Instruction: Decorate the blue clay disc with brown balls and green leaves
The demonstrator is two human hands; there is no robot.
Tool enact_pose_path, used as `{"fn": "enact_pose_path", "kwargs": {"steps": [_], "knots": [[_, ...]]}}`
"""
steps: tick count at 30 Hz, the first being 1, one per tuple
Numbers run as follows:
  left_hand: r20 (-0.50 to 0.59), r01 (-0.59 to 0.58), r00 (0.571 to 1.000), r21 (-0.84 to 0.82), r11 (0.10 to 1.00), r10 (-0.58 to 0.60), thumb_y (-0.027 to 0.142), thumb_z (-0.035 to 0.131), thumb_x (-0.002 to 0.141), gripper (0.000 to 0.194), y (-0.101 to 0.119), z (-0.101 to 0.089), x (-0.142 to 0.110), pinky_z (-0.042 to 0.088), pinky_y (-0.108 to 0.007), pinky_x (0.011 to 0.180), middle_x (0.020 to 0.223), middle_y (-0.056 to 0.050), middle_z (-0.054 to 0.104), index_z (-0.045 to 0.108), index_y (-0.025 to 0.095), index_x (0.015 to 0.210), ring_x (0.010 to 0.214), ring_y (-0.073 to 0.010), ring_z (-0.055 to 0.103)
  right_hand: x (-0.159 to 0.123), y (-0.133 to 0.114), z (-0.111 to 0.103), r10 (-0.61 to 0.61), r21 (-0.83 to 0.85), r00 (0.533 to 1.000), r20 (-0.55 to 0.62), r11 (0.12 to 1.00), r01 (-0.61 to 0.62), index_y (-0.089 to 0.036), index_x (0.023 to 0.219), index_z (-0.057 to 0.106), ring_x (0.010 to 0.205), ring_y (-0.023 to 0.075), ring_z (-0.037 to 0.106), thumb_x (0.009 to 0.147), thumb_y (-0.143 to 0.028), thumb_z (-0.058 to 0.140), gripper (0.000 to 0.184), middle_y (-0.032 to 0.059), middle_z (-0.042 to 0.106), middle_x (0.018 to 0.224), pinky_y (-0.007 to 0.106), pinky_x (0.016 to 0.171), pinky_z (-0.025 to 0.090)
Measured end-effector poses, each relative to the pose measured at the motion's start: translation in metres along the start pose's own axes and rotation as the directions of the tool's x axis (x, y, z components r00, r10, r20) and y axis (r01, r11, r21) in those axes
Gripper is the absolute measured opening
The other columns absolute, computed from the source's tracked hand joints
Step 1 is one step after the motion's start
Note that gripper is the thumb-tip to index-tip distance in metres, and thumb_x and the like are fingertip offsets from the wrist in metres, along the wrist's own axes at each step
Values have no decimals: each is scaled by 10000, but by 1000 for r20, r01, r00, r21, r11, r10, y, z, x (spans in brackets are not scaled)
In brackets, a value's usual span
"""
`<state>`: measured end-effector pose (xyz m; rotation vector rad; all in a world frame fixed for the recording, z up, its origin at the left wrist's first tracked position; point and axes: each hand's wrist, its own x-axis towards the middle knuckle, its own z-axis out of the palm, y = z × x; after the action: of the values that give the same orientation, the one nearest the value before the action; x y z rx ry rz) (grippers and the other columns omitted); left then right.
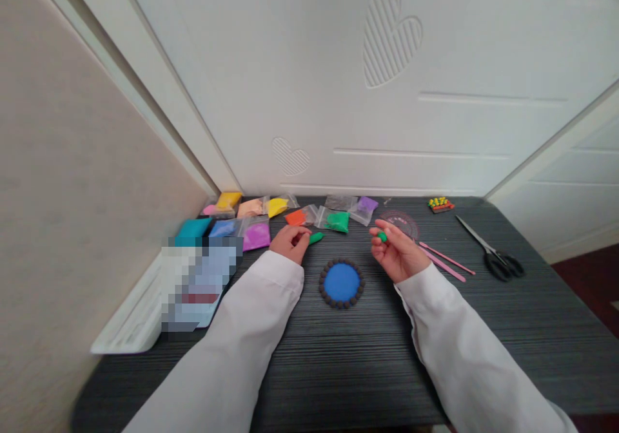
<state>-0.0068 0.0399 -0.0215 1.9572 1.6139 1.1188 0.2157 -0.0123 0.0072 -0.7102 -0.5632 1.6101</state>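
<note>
Table (377,362): dark, fine parallel grain lines, wood-look, low sheen. Scissors (496,254) near its right edge: metal blades, smooth black plastic-looking handles. Packets (256,234) along the far edge and toward the far left corner: clear, glossy, wrinkled plastic film. Blue disc (342,282): smooth, matt; dark beaded rim, matt. Pink sticks (442,264): smooth, plastic-looking. Sleeves (271,291): white cloth, soft folds, matt.

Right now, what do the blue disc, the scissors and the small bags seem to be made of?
The blue disc: probably soft modelling clay, matte and evenly coloured, ringed by dark little balls.
The scissors: likely steel blades, greyish with a slight sheen, and black handles, probably plastic.
The small bags: thin clear plastic, glossy, with coloured contents showing through.
</note>
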Motion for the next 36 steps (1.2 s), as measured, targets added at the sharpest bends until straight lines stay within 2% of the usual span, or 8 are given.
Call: {"fn": "enact_pose_path", "kwargs": {"steps": [4,10,14,17,21,28,32,36], "knots": [[10,-4,1000,13,1000,4,271,484,721,186,-1,0,0,423,-234,584,731,-17,577,631,163,753,606,-107,500,-1,0,1,-15,-17,1000,-5,1000,15,-221,836,597,538,33,479,672,-297,632,185,-27,594,688,161,467,388],[42,-22,999,46,999,20,291,470,726,205,-5,0,1,438,-237,574,762,-27,589,626,168,778,613,-111,514,0,0,0,-28,-38,999,-22,999,27,-209,746,570,338,0,240,669,-383,620,197,-74,464,498,153,330,210],[111,-90,991,99,991,79,306,523,684,240,-7,1,2,441,-300,707,837,-57,607,635,177,853,762,-169,538,0,-1,1,-28,-58,998,-62,998,24,-194,673,528,306,0,209,678,-405,607,225,-88,404,415,154,326,175],[193,-167,972,162,973,135,342,564,647,320,-8,1,3,392,-366,822,927,-75,608,628,191,921,896,-227,515,1,-2,2,-29,-77,995,-96,997,22,-186,627,504,288,5,217,690,-450,576,280,-89,382,378,162,326,183],[241,-202,958,189,961,154,317,543,667,325,-11,1,4,389,-372,829,942,-80,609,618,194,957,911,-234,517,3,-1,1,-36,-93,992,-120,995,25,-181,611,509,306,11,267,695,-488,548,321,-78,397,395,167,339,223],[206,-189,966,135,973,158,306,490,726,291,-10,2,2,386,-343,861,970,-68,612,603,189,967,952,-200,520,1,0,0,-56,-153,992,-114,988,38,-185,689,561,466,39,461,602,-282,692,184,-31,574,593,180,442,367],[208,-180,965,92,979,158,313,474,740,284,-9,1,2,395,-335,862,983,-57,615,594,204,973,975,-187,522,0,-3,0,-82,-197,988,-130,979,55,-190,776,577,525,65,526,629,-313,662,209,3,630,699,208,486,417],[196,-171,968,52,984,157,328,459,747,287,-10,0,3,436,-318,796,988,-56,617,590,209,973,943,-183,541,0,-9,-3,-148,-259,983,-108,959,116,-199,781,558,417,49,453,680,-406,586,231,-26,593,610,209,424,375]]}}
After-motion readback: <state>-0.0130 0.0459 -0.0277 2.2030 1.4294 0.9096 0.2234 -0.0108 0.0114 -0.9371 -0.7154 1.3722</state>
